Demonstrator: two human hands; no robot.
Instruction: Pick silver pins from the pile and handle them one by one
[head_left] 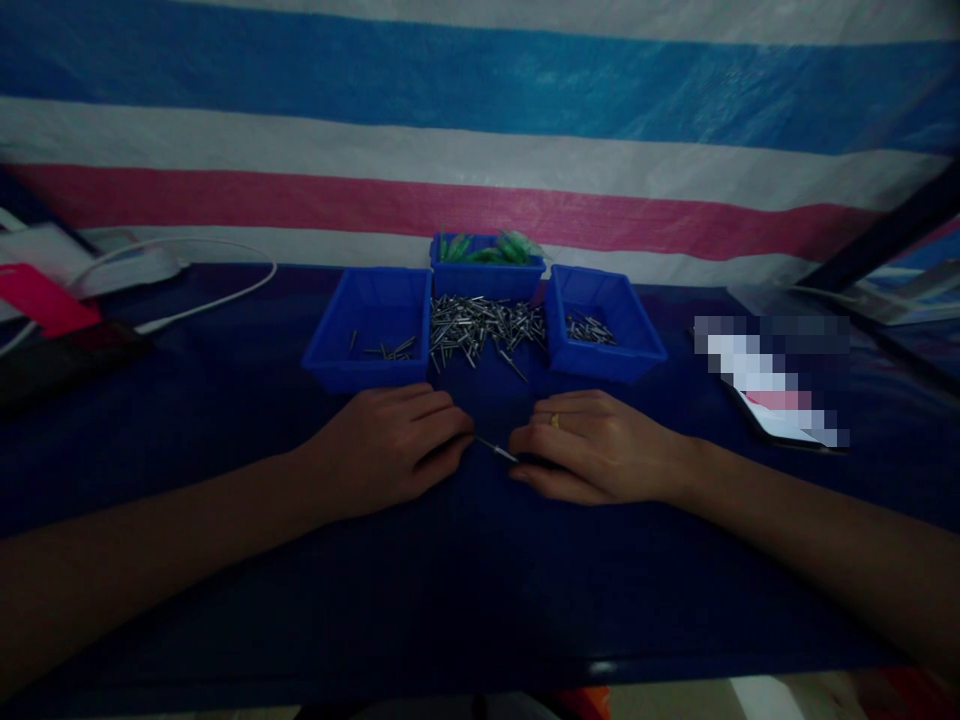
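Between my two hands is a small silvery pop rivet point(498, 451), its thin pin toward the left and its thicker body toward the right. My left hand point(405, 440) pinches the pin end between thumb and forefinger. The other end sits in the fingertips of my right hand point(581, 448), which wears a ring. Just beyond the hands lies a loose pile of similar rivets point(480, 325) on the dark blue table. Flanking it are a left blue bin point(367, 375) with a few rivets and a right blue bin point(607, 365) with a small heap.
Behind the pile stands a third blue bin point(487, 278) holding green items in clear plastic. A phone point(780, 400) lies at the right. A white cable point(225, 295) loops at the left near a red item point(45, 300). Striped sheeting point(480, 150) closes the back.
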